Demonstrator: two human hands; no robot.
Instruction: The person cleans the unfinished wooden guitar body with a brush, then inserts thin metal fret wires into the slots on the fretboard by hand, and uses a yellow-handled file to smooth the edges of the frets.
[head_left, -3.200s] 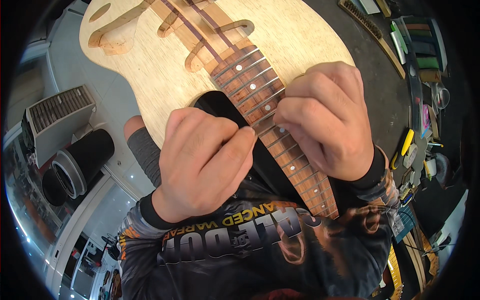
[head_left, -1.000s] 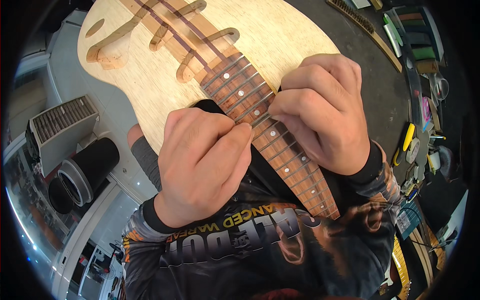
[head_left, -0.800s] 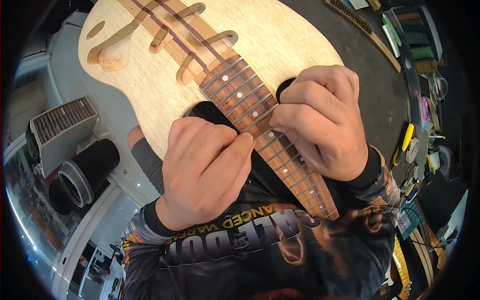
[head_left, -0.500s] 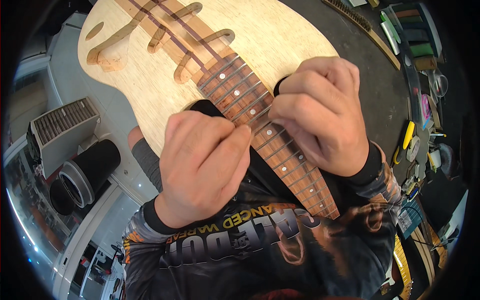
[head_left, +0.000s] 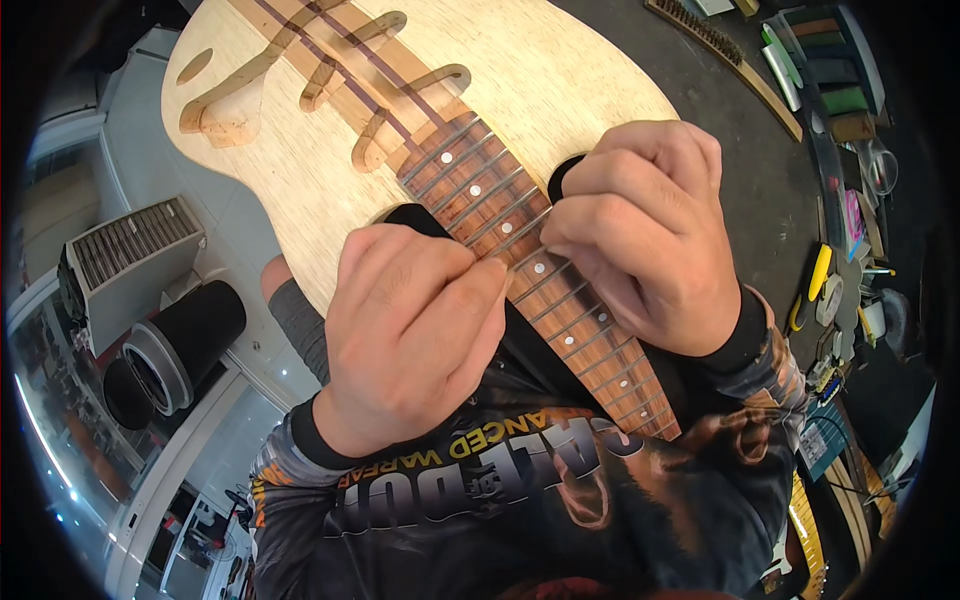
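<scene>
An unfinished electric guitar lies across my lap, its pale wooden body [head_left: 560, 85] reaching away to the upper left with several routed cavities. The brown fretboard [head_left: 590, 372], with metal frets and white dot inlays, slants down toward my stomach. My left hand [head_left: 412, 335] is closed at the fretboard's left edge, thumb and index finger pinched together over a fret. On the opposite edge my right hand [head_left: 645, 235] is curled, its fingertips pinched near the same fret. Whatever is between either set of fingertips is hidden or too small to make out.
To the right, a dark workbench [head_left: 740, 205] holds a wooden-handled brush [head_left: 725, 50], a yellow-handled tool [head_left: 818, 272] and assorted small items. On the floor at left stand a grey slatted box [head_left: 135, 255] and a black cylinder [head_left: 190, 335]. Another fretted neck [head_left: 808, 535] is at lower right.
Both hands keep their pinched grip at the fretboard edges, with only a very slight shift. The whole view has moved a little; the guitar lies as before.
</scene>
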